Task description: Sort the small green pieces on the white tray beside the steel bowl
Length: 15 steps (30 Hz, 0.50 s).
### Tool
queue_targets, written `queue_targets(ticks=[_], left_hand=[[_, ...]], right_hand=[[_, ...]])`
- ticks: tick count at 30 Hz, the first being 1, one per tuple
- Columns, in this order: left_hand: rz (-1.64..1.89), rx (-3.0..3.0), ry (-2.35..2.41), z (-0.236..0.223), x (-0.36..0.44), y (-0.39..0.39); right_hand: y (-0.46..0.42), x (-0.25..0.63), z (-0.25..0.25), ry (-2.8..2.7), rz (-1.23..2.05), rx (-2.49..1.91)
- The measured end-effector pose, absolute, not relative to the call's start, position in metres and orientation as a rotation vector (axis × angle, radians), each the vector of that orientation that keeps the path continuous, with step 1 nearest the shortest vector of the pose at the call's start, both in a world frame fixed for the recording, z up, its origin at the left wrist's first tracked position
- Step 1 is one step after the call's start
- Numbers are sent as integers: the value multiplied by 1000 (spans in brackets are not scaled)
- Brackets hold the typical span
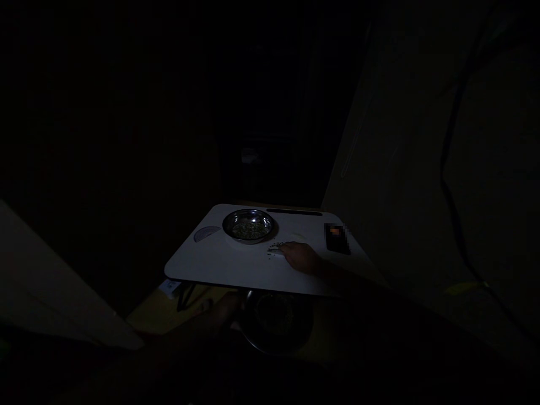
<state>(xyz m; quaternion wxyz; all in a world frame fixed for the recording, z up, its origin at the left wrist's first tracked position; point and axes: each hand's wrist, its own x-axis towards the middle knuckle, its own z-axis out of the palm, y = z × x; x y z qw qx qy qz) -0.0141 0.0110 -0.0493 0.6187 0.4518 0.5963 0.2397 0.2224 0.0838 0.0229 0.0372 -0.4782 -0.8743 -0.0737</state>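
On a white low table point(236, 270), my right hand point(301, 257) reaches in from the right, fingers pointing left and closed. A small pale flat piece point(275, 251) shows at its fingertips; the dark hides what it is. Small dark bits point(276, 245) lie scattered around it. Just behind and to the left stands a shiny steel bowl point(248, 241) with chopped green pieces point(251, 229) inside. Below the table's front edge, my left hand point(228, 308) grips the left rim of a second metal bowl point(274, 350), whose contents are too dark to make out.
A dark flat object point(337, 241), partly blurred out, lies at the table's right. Behind the bowl runs a dark slot point(294, 212). A grey semicircular mark point(206, 233) is at the left. A cable point(449, 197) hangs along the right wall. Most surroundings are very dark.
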Motion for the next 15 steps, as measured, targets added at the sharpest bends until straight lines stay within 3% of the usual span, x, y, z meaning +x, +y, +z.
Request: queue_targets(ticks=[15], left_hand=[[620,952,1288,-39,-13,5]], right_hand=[[75,217,22,-2708,-174,-1411]])
